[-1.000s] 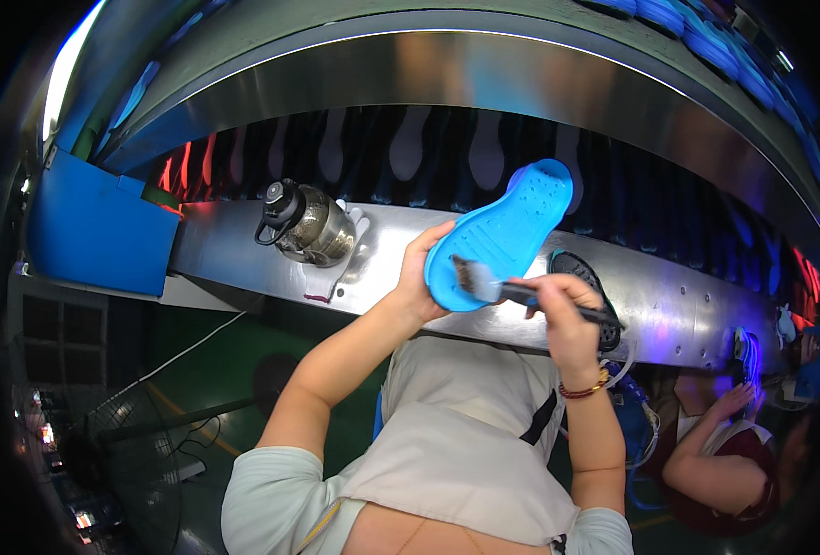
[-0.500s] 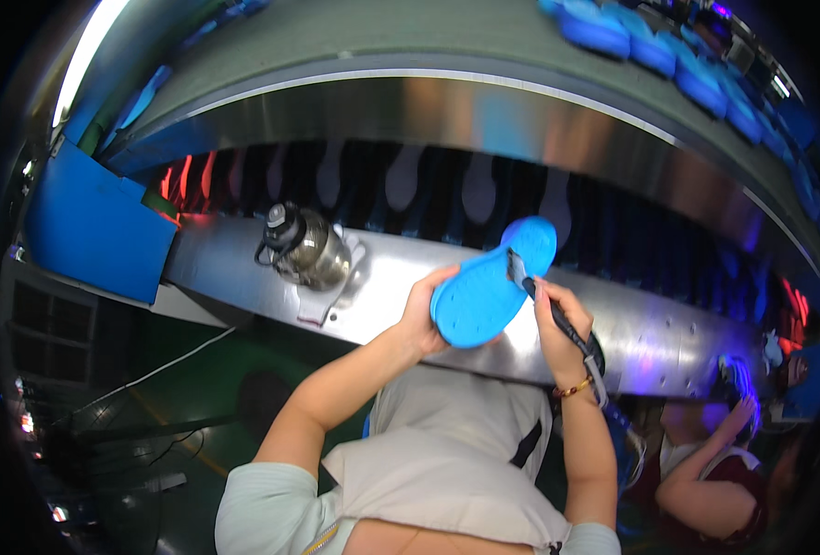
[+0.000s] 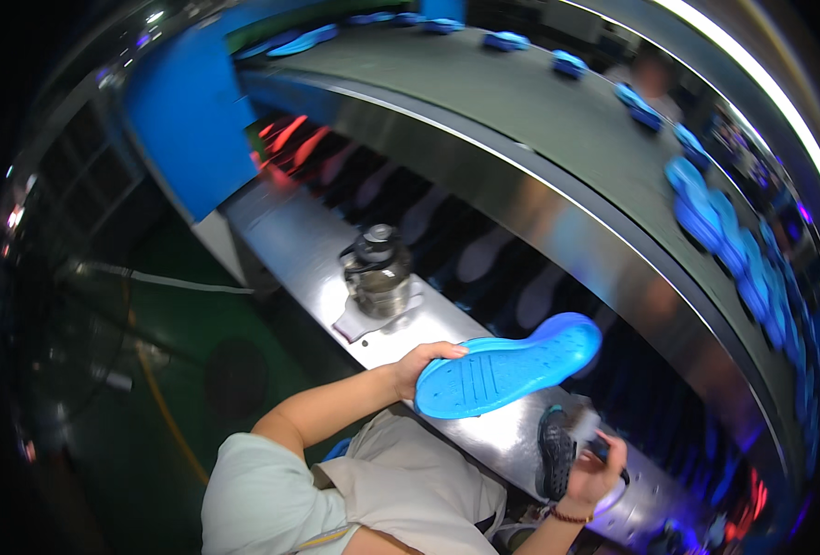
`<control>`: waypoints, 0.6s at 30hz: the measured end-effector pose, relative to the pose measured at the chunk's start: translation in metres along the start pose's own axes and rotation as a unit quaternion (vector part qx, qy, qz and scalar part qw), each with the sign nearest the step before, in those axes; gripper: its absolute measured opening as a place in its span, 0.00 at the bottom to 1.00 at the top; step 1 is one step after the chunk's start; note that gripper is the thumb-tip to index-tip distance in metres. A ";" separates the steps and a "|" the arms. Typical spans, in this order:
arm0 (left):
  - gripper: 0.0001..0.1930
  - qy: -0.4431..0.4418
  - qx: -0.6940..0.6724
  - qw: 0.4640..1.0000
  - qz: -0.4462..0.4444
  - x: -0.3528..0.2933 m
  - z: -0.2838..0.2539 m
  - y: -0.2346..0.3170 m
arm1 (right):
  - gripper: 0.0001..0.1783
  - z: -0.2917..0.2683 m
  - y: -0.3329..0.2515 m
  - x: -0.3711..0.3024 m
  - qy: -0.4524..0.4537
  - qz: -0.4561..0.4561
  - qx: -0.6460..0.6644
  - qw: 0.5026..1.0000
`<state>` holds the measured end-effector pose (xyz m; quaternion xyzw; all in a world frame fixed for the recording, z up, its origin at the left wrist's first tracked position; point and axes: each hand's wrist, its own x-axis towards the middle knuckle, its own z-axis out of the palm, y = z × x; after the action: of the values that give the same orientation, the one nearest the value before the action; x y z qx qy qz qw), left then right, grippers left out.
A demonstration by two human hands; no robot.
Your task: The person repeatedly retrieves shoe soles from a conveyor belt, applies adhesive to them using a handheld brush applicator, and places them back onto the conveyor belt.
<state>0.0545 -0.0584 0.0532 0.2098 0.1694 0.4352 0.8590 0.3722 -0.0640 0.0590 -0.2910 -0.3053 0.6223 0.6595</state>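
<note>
My left hand (image 3: 421, 366) grips a bright blue shoe sole (image 3: 498, 372) by its near left end, thumb on the face. The sole is tilted with its patterned, grooved face up, above the metal ledge. My right hand (image 3: 597, 474) is lower right, away from the sole, fingers closed round the dark handle of a brush (image 3: 586, 427); its pale head is smeared by motion. Just left of this hand is a black, ribbed, shoe-shaped thing (image 3: 554, 453) whose kind I cannot make out.
A dark-lidded drink bottle (image 3: 378, 277) stands on a pale cloth on the metal ledge (image 3: 290, 250). Shoe soles lie in the dark slot behind, lit red at the left. Above runs a green conveyor belt (image 3: 484, 83) with several blue soles (image 3: 725, 231) along its far side.
The brush has left the sole; my right hand has moved down and right with it. My left hand has turned the sole more sideways. The view has swung round.
</note>
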 end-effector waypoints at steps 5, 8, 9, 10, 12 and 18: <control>0.28 -0.026 0.030 0.961 0.272 -0.049 0.005 0.061 | 0.12 -0.029 0.010 -0.003 0.094 -0.010 0.085 0.992; 0.31 -0.119 -0.005 0.937 0.328 -0.048 0.051 0.143 | 0.12 -0.031 0.017 -0.004 0.110 0.015 0.062 0.992; 0.31 -0.213 0.035 0.914 0.343 -0.044 0.056 0.176 | 0.13 -0.036 0.019 -0.002 0.092 0.004 0.069 0.993; 0.32 -0.230 0.072 0.893 0.379 -0.038 0.045 0.210 | 0.13 -0.035 0.020 -0.002 0.095 -0.006 0.073 0.993; 0.35 -0.094 -0.119 0.836 0.528 -0.031 0.023 0.281 | 0.15 -0.027 0.023 -0.001 0.105 0.029 0.097 0.989; 0.29 0.112 -0.006 0.816 0.566 0.051 0.054 0.305 | 0.18 -0.042 0.039 -0.006 0.113 0.064 0.102 0.986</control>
<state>-0.0975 0.1339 0.2488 0.2128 0.1132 0.8665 0.4371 0.3789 -0.0682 0.0015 -0.3091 -0.1446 0.6543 0.6749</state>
